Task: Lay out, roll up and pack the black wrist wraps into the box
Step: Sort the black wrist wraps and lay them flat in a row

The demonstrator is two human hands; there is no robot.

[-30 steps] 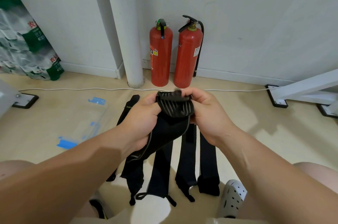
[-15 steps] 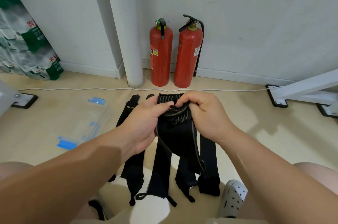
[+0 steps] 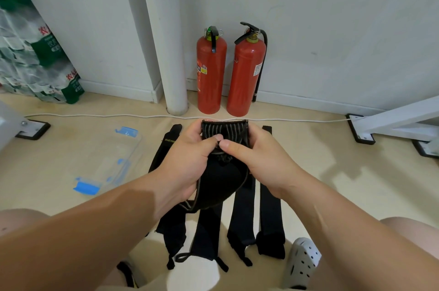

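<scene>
Both hands hold one black wrist wrap (image 3: 222,179) up in front of me, above the floor. My left hand (image 3: 190,162) grips its left side and my right hand (image 3: 259,160) grips its right side, thumbs meeting at the middle. The wrap's top end shows grey stripes and is partly rolled; its tail hangs down in a loop. Several other black wraps (image 3: 242,217) lie flat and side by side on the floor beneath my hands. A clear plastic box (image 3: 111,160) with blue clips lies on the floor to the left.
Two red fire extinguishers (image 3: 211,74) stand against the wall beside a white pipe (image 3: 166,36). A white cable (image 3: 95,115) runs along the floor. White frame feet (image 3: 361,131) sit right and left. A grey clog (image 3: 301,262) is near my right knee.
The striped end has been turned and rolled further between my hands, and the hanging tail has shortened and swung from the right back to the middle.
</scene>
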